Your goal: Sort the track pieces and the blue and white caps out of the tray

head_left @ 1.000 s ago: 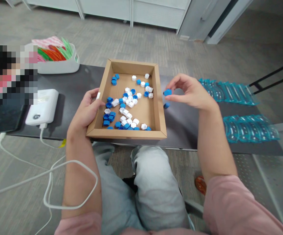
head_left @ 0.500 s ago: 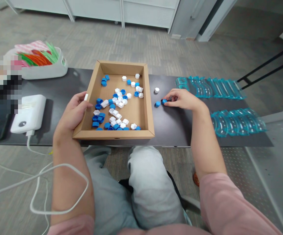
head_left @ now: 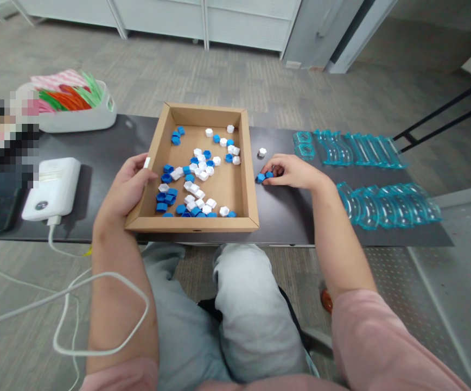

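A shallow cardboard tray [head_left: 253, 209] lies on the dark table [head_left: 284, 212] and holds several small blue and white hexagonal pieces [head_left: 195, 179]. My left hand [head_left: 127, 187] grips the tray's left wall, thumb inside the rim. My right hand [head_left: 292, 172] rests on the table just right of the tray, its fingertips pinched on a blue piece [head_left: 268, 174]. A second blue piece [head_left: 260, 177] lies touching it on the left. A single white piece [head_left: 262, 152] sits on the table a little farther back.
Two rows of clear turquoise curved parts [head_left: 386, 201] lie at the right. A white power bank [head_left: 52, 187] with a cable and a white basket of coloured strips [head_left: 72, 106] are at the left. My knees show below the table's front edge.
My right hand came down from mid-air with a blue piece and set it on the table beside another blue one. The left hand kept its hold on the tray.
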A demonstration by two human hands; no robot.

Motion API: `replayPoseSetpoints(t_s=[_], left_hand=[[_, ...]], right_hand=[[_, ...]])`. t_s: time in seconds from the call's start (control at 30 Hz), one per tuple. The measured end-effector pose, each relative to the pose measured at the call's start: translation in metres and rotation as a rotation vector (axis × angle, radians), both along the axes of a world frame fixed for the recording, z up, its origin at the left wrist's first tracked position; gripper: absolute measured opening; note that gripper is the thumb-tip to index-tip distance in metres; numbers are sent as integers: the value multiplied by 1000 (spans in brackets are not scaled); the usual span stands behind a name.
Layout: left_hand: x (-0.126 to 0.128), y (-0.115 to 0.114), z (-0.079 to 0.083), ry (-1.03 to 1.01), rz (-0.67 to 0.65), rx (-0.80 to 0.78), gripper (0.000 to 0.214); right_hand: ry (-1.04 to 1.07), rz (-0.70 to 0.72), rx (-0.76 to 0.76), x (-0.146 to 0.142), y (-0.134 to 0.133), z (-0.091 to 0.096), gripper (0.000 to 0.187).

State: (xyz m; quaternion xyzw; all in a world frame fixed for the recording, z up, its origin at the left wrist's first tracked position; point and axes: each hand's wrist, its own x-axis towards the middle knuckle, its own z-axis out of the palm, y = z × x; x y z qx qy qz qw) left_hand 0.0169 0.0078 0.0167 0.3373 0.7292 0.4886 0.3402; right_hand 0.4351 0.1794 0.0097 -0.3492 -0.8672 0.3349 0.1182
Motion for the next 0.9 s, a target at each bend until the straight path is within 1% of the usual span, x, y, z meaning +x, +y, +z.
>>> replayPoseSetpoints(t_s=[0.07,0.17,0.2,0.33,0.4,0.5,0.53,0.6,0.63,0.67,0.7,0.77,0.83,0.9], left_hand=[[-2,0,-3,4,-9,2,72],[-5,0,-7,10,-26,16,71],[-6,1,-8,13,-31,19,70],[-5,0,-8,15,-37,25,66],[-3,-1,-7,8,-40,32,66],[-1,-1,-6,12,-42,41,66],[0,-1,-6,15,-42,44,65],[0,0,-8,18,-43,60,64],[0,0,-8,16,-42,67,64],[0,0,-9,13,-46,73,64],[0,0,-10,8,-51,76,64],[-1,1,-12,-3,-62,81,64],[-2,1,-13,-16,-66,88,64],[-2,2,-14,-27,-62,95,65]], right_hand=[[11,6,-7,-1,-1,0,44],[33,16,-10,-4,-3,1,56],[33,28,-3,-5,-4,1,56],[6,81,10,-8,-5,5,45],[-9,77,-23,-7,-5,6,48],[27,-7,-36,-1,-4,7,61],[59,-61,-6,0,-5,9,62],[134,-175,106,-5,-10,17,55],[168,-210,170,-12,-15,23,49],[191,-214,224,-22,-21,30,44],[199,-180,260,-36,-29,37,39],[149,-17,279,-70,-46,50,32],[17,165,265,-109,-62,56,25],[-154,244,283,-144,-73,55,21]])
